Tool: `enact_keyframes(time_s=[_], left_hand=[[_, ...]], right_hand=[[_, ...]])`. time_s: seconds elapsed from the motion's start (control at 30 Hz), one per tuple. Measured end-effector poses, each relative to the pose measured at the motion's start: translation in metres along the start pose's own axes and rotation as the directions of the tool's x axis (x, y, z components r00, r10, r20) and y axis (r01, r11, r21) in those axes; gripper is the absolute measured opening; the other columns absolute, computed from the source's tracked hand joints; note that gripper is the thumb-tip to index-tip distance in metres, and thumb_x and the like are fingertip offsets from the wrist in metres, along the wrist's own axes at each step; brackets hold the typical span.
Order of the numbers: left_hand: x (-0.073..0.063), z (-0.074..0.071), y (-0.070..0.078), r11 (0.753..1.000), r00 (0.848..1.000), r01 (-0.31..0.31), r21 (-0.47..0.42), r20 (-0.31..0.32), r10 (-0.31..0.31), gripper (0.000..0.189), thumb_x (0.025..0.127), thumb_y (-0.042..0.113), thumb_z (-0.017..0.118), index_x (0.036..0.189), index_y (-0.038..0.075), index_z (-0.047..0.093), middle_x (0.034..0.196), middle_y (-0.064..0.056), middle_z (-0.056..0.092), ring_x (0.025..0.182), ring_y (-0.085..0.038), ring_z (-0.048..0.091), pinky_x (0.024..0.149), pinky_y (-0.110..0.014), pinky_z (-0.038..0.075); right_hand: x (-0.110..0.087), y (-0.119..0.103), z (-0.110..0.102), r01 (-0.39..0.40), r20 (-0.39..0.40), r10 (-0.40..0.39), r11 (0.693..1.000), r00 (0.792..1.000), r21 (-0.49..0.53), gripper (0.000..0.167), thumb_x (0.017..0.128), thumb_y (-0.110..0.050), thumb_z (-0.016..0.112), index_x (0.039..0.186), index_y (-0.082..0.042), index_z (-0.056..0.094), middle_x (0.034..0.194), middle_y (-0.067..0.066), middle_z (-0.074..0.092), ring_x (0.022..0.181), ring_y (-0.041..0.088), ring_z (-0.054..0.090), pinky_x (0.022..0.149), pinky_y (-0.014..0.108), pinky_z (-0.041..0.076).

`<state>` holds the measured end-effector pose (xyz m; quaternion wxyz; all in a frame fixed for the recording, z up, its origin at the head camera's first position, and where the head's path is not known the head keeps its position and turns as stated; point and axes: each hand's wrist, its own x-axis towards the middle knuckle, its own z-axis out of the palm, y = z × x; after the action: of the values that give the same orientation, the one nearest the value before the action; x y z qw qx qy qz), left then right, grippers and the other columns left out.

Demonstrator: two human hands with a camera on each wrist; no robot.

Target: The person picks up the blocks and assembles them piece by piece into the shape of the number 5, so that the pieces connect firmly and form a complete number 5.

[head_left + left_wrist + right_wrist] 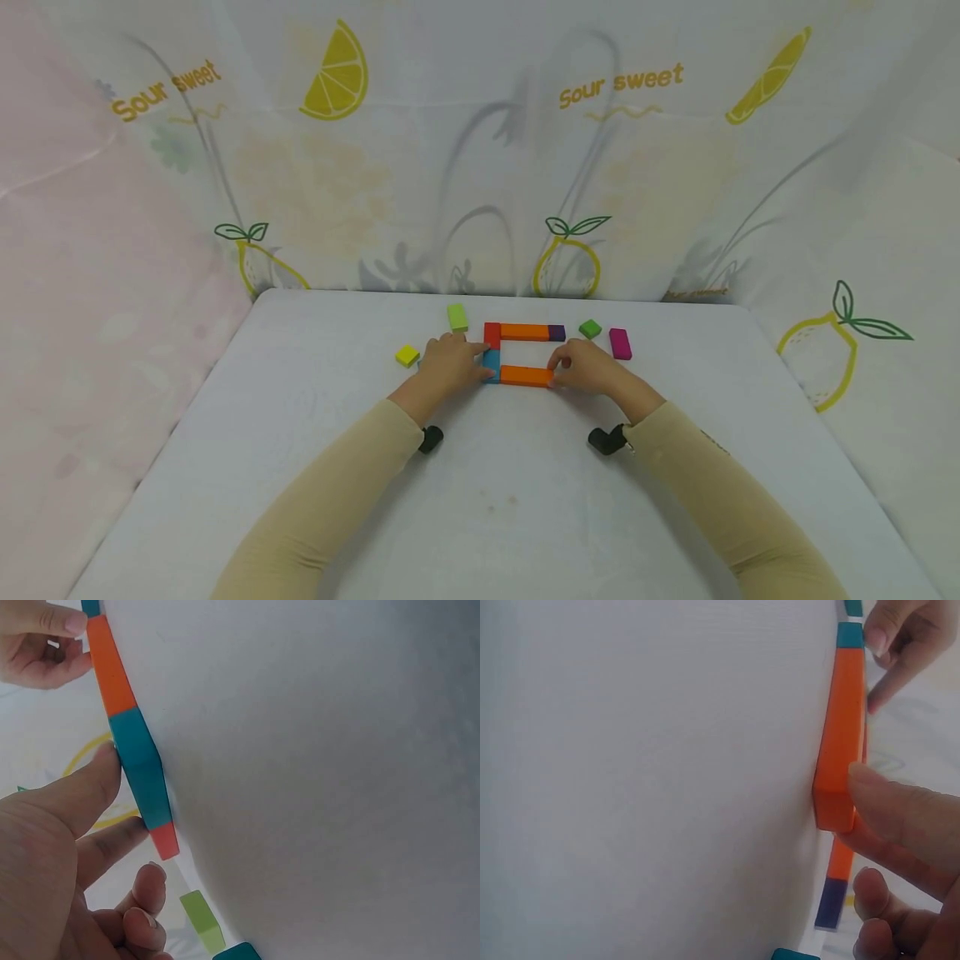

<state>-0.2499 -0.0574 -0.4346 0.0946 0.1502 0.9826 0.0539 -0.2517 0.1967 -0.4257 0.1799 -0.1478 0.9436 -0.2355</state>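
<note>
Flat coloured blocks form a frame-like outline on the white table. My left hand (448,365) holds the blue block (492,367) on its left side, thumb near one end and forefinger near the other; the remaining fingers curl in. Beyond that block lies a red block (492,335), end to end with it. With thumb and forefinger, my right hand (592,367) pinches the right end of the near orange block (842,735), whose left end meets the blue one. A second orange block (525,332) runs along the far side, with a purple block (557,333) at its right end.
Loose blocks lie around the outline: light green (457,317) and yellow (407,356) to the left, green (590,328) and magenta (620,343) to the right. A teal block (237,952) is partly cut off. Behind the table (495,533) hangs a lemon-print cloth (450,167).
</note>
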Motion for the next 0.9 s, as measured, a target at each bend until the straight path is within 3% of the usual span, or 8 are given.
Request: enact_keyframes(time_s=[0.73,0.9], left_hand=[[-0.0023,-0.0027,0.0026,1.0,1.0,0.02,0.007,0.021,-0.02,0.061,0.092,0.057,0.064,0.147,0.031,0.053,0.13,-0.014,0.057,0.112,-0.029,0.051,0.098,-0.048,0.042],[-0.0031,-0.0021,0.0026,1.0,1.0,0.015,0.001,0.013,-0.015,0.061,0.092,0.057,0.064,0.146,0.03,0.054,0.125,-0.013,0.059,0.108,-0.028,0.052,0.094,-0.045,0.043]], right_hand=[[-0.0051,-0.0022,0.0012,0.005,-0.003,-0.005,1.0,1.0,0.002,0.02,0.088,-0.021,0.078,0.105,-0.011,0.074,0.102,0.007,0.064,0.1,0.027,0.055,0.09,0.042,0.05],[-0.0047,-0.0018,0.0019,0.016,-0.008,-0.016,1.0,1.0,-0.003,0.02,0.087,-0.02,0.08,0.104,-0.01,0.075,0.097,0.007,0.063,0.096,0.026,0.054,0.086,0.041,0.049]])
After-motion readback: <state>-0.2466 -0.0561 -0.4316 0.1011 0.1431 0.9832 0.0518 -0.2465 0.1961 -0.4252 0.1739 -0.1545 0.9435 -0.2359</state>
